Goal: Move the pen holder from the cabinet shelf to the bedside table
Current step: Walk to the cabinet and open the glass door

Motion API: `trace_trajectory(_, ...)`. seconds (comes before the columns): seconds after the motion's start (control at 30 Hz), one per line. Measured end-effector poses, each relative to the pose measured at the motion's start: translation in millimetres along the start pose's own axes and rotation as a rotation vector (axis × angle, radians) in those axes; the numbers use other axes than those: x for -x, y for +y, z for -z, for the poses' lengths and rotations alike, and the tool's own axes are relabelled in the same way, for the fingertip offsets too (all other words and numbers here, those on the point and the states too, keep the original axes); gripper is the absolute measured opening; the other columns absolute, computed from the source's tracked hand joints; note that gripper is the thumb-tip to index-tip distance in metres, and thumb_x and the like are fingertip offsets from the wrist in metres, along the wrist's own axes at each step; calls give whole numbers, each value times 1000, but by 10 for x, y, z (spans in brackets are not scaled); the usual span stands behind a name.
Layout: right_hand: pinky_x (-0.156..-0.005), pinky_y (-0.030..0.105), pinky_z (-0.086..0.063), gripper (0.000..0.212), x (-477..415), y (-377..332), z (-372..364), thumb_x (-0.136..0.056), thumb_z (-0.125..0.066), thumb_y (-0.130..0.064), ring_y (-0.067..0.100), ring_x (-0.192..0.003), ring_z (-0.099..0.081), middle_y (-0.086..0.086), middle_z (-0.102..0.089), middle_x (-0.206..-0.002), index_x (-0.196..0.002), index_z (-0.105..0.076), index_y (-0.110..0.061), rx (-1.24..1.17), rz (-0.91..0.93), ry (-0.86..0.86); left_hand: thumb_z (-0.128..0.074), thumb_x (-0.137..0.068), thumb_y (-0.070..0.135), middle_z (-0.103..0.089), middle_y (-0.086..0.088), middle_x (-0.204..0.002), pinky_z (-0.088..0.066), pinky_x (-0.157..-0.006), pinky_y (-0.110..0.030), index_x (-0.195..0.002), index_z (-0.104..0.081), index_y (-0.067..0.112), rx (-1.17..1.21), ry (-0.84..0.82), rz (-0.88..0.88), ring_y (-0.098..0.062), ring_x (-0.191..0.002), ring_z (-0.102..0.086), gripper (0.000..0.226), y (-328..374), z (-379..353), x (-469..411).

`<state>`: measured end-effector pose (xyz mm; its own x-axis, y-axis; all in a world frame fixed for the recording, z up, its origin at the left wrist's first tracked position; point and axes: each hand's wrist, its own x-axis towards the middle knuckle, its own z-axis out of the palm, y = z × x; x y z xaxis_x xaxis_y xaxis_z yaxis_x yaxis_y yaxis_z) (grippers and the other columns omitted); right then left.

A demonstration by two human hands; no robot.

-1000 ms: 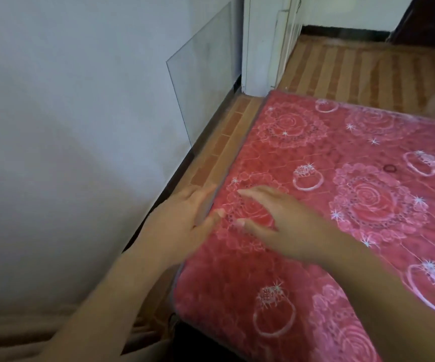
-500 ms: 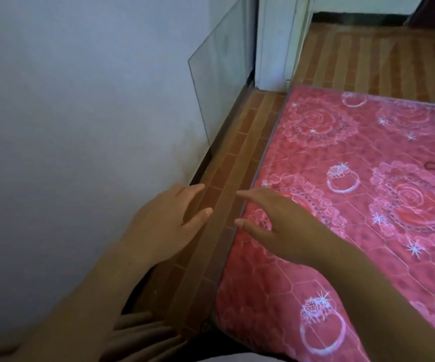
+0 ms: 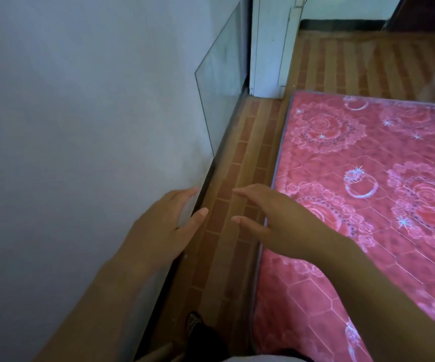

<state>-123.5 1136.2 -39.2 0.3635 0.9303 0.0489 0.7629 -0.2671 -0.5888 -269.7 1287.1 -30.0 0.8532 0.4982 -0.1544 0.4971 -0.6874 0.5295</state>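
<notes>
No pen holder, cabinet shelf or bedside table is in view. My left hand (image 3: 166, 226) hovers with fingers spread beside the pale wall (image 3: 80, 126), holding nothing. My right hand (image 3: 273, 220) is stretched forward over the strip of floor at the edge of the red patterned mattress (image 3: 367, 205), fingers apart and empty. The two hands are a small gap apart, thumbs pointing at each other.
A sheet of glass (image 3: 221, 82) leans against the wall at its base. A white door frame (image 3: 271, 48) stands beyond it. Brown striped floor (image 3: 234, 205) runs as a narrow lane between wall and mattress. My foot (image 3: 198, 327) shows at the bottom.
The view has swung left, so the mattress sits further right and more floor shows. Both hands stay out in front, now over the floor strip rather than the mattress corner.
</notes>
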Motion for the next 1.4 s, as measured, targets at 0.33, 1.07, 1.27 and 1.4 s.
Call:
trace_trajectory(0.33, -101, 32, -39, 57, -1035, -683, -534, -86, -48, -49, 14, -126, -40, -5, -37, -144, -137, -32, -29, -8, -102, -32, -28, -77, 64, -35, 12, -146, -32, -108, -36, -139, -30, 36, -36, -22, -35, -8, -131, -34, 68, -1098, 789, -318)
trace_trajectory(1.07, -98, 24, -34, 53, -1733, -133, -274, -86, -53, -44, 13, -120, -44, -3, -48, -135, -133, -40, -24, -23, -172, 46, -22, -75, 65, -30, 14, -148, -30, -105, -31, -140, -23, 39, -152, -122, -173, -9, -133, -32, 70, -985, 842, -1535)
trace_trajectory(1.27, -101, 24, -32, 52, -2121, 662, 242, -86, -50, -47, 11, -125, -40, -6, -43, -139, -133, -39, -27, -22, -269, 105, -21, -74, 64, -34, 14, -146, -27, -102, -24, -140, -26, 35, -105, -145, -256, -7, -131, -33, 72, -424, 744, -2599)
trace_trajectory(1.4, -92, 16, -28, 51, -2342, 1224, 725, -87, -49, -46, 8, -121, -42, -7, -44, -138, -133, -38, -29, -38, -360, 106, -24, -79, 64, -33, 12, -147, -31, -108, -36, -140, -26, 36, -90, -171, -302, -9, -133, -33, 67, 75, 628, -3393)
